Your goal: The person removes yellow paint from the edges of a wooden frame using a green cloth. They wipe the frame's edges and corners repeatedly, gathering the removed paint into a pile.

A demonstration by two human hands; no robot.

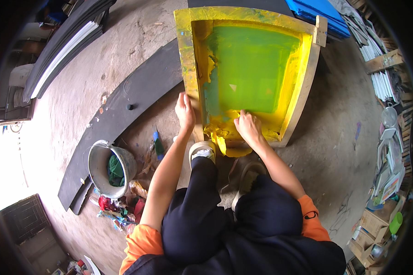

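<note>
Two bare hands are working on a yellow-smeared wooden frame [186, 55], which is leaning up from the floor [337, 156] just ahead of the person's shoes, its green mesh [254, 68] facing up. Left hand [185, 113] is clamping the frame's left bar near its lower end; right hand [249, 126] is closing its fingers together on yellow film [221, 145] at the mesh's lower edge. Left of the person, a bucket [96, 161] is holding green cloth [115, 172].

No lettering or numbers can be read.
</note>
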